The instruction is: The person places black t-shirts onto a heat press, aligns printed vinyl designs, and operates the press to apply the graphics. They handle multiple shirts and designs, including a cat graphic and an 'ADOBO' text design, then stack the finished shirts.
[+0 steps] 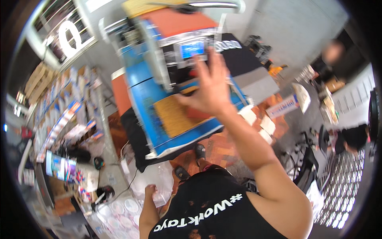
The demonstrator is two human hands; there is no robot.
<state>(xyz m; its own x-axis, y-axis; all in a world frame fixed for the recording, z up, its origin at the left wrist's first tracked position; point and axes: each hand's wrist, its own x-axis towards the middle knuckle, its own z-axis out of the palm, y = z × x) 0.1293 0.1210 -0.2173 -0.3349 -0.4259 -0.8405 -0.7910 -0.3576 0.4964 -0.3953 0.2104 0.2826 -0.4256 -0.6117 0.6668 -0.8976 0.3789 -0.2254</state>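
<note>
My right hand (211, 85) is raised in front of a heat press (179, 24) with an orange top, fingers spread and nothing held. Its fingertips are just below and beside the lit blue display (192, 49); whether they touch the panel I cannot tell. Beneath the hand, a yellow-brown pad (175, 115) lies on the blue bed (159, 144) of the press, and the hand and wrist cover part of it. My left hand (150, 189) hangs low by my side, away from the machine; it is small and blurred, and its fingers are not clear.
Behind the press to the right lies a black cloth with white lettering (229, 44). Left are shelves of packed goods (59, 103) and a lit screen (55, 164). A clear plastic bag (153, 179) is near my feet. Another person (332, 53) is at the far right.
</note>
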